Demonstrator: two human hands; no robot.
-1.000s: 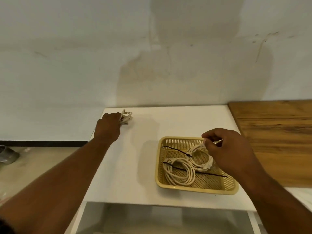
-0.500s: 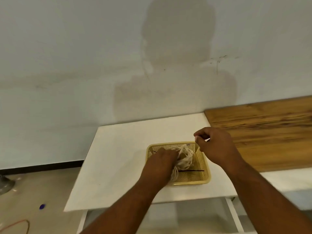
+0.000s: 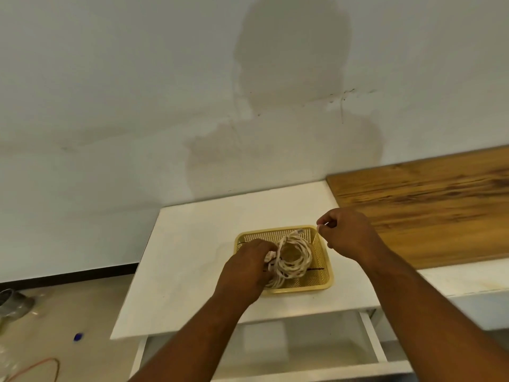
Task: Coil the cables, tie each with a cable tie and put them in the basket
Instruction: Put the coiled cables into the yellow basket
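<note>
Head camera is looking down on a white desk (image 3: 192, 257) where a yellow perforated basket (image 3: 322, 282) is sitting toward the desk's 4 o'clock corner, close to the near edge. The left hand (image 3: 248, 268) is reaching over the basket's 9 o'clock side with its fingers curled, gripping a coiled white cable (image 3: 293, 257) at the coil's 9 o'clock edge. The coil is tilting up inside the basket, its open centre facing the camera and one plug end sticking out at its 12 o'clock. More pale loops are lying beneath it on the basket floor, and the tail of a black cable tie (image 3: 316, 268) is showing at the coil's 4 o'clock. The right hand (image 3: 348, 234) is hovering just past the basket's 1 o'clock corner, not touching it, with fingers curled in and thumb and forefinger pinching a thin pale strip (image 3: 326, 223); it is too small to tell what it is. A wooden desktop (image 3: 427, 210) is lying at the basket's 3 o'clock, butting against the white desk. On the floor at 8 o'clock a small blue object (image 3: 78, 336) and an orange cord (image 3: 41, 365) are lying well apart from the desk.
</note>
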